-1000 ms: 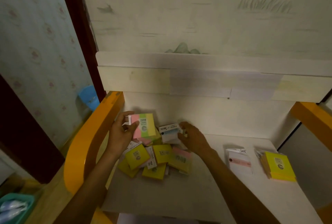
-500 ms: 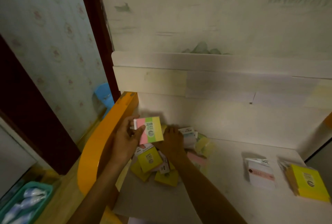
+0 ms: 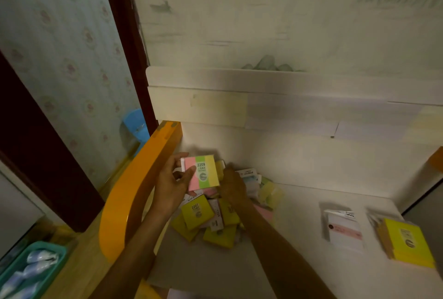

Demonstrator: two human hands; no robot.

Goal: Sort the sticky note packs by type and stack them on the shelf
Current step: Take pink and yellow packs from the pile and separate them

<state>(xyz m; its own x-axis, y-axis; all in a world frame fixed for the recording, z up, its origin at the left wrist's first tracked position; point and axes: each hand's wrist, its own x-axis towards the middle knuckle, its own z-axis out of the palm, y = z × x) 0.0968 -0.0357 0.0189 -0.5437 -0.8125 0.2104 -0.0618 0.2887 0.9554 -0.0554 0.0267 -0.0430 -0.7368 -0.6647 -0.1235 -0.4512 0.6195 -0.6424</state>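
Note:
My left hand [image 3: 173,183] holds a striped pink, green and yellow sticky note pack [image 3: 202,173] labelled 2209 above a loose pile of packs [image 3: 215,219] on the white shelf [image 3: 287,270]. My right hand [image 3: 231,186] reaches into the back of the pile just behind the striped pack; its fingers are hidden there. The pile holds yellow, pink, pale green and white packs. At the right lie a stack of white packs with a pink band [image 3: 344,231] and a stack of yellow packs [image 3: 408,242].
An orange curved side rail [image 3: 134,193] borders the shelf on the left. A white upper ledge [image 3: 263,83] runs above the shelf's back wall. A teal basket [image 3: 28,272] sits at lower left, and a blue object [image 3: 136,123] hangs by the wall.
My right hand left the white pack in the middle of the pile and moved left to the pile's back, beside the striped pack. The view has shifted left.

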